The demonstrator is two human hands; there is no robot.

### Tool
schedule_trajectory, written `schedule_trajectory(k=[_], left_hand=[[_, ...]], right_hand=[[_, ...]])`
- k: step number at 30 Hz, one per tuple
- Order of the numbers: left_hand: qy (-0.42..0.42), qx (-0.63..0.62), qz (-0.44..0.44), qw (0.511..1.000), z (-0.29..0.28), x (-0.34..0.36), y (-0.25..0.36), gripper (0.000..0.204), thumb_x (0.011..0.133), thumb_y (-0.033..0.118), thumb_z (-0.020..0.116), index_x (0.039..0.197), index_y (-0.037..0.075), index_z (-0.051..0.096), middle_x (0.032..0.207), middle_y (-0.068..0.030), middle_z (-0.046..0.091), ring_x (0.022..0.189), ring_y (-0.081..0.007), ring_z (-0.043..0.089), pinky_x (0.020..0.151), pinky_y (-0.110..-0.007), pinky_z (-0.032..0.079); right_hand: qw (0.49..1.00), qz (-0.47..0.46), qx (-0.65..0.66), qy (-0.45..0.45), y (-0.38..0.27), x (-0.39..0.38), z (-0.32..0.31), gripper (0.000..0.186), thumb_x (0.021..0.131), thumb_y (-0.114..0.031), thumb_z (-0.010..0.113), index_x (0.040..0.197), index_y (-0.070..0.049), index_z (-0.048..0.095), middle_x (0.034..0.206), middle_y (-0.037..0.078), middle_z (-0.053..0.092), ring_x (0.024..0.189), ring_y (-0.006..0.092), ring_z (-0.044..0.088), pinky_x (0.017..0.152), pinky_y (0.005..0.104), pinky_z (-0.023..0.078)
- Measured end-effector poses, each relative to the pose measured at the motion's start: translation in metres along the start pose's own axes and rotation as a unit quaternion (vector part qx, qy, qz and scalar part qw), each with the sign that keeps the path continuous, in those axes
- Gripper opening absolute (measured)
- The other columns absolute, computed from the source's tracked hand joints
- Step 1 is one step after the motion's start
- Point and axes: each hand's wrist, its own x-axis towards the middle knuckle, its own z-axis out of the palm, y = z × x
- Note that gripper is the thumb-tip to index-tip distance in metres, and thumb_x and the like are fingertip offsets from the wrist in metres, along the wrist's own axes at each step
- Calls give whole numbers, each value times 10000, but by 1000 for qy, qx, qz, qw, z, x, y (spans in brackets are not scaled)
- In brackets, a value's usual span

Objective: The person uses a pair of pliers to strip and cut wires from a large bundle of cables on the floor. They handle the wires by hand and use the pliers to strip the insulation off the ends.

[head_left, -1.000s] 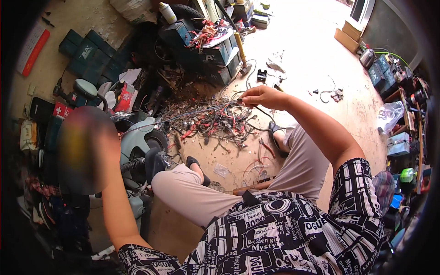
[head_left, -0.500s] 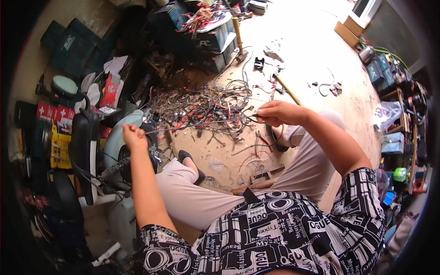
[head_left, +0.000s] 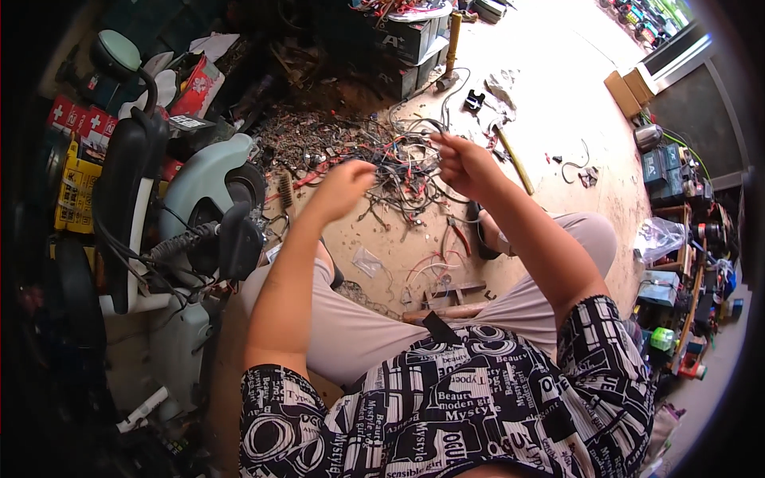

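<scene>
My right hand (head_left: 468,166) is raised over the far side of the wire heap, with thumb and fingers pinched together on a thin dark cable (head_left: 436,126). Closer in and to its left, my left hand (head_left: 344,191) hovers with its fingers bent together. Whatever those left fingers hold, if anything, is hidden and slightly blurred. Below both hands a tangled heap of wires (head_left: 398,171), black, red and blue among them, lies on the floor with small scraps.
Red-handled pliers (head_left: 460,233) lie near my right foot, and a yellow-handled tool (head_left: 516,163) lies beyond. A wire brush (head_left: 285,191) rests left of the heap. A pale scooter body (head_left: 195,187) stands at left, battery boxes (head_left: 406,44) at the back. Cluttered shelves (head_left: 677,295) line the right.
Half a second ago a cable was stretched between my hands. My left hand has moved right and up, my right hand slightly left and up, and the taut cable no longer shows between them.
</scene>
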Motion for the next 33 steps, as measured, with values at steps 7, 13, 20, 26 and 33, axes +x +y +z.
schedule_trajectory(k=[7,13,20,26,33], left_hand=[[-147,-148,-15,978,35,-10,39,232,938,177,511,1102,20,554,982,-54,651,912,-127,602,804,-257,464],[65,-426,16,902,9,5,33,223,982,216,444,1006,13,532,887,-107,646,852,-198,652,698,-285,562],[225,-566,57,791,-34,13,6,235,978,162,434,1048,-19,565,1047,-122,626,1069,-251,595,801,-278,554],[110,-450,-91,881,-4,16,11,461,981,380,409,1264,16,411,1163,-134,587,967,-227,613,760,-323,523],[-96,-258,-156,948,53,9,39,406,908,147,563,1251,0,403,1038,-135,614,792,-196,669,629,-251,532]], right_hand=[[975,-46,155,-152,-7,48,51,256,1007,-259,365,1017,-35,488,691,-31,399,569,83,350,521,202,350],[927,-129,-253,-244,48,42,27,455,975,-320,366,1299,-22,479,1218,113,574,1114,191,527,1002,337,367],[833,-57,-520,-178,90,-3,-24,358,973,-310,435,1050,-32,646,889,44,642,849,116,559,814,271,440],[954,-9,-299,-31,87,2,-42,228,954,-239,510,909,-62,647,700,-32,573,612,32,460,556,186,361],[988,-34,-145,41,86,23,-40,179,901,-241,594,940,-77,654,742,-18,585,628,60,463,558,203,372]])
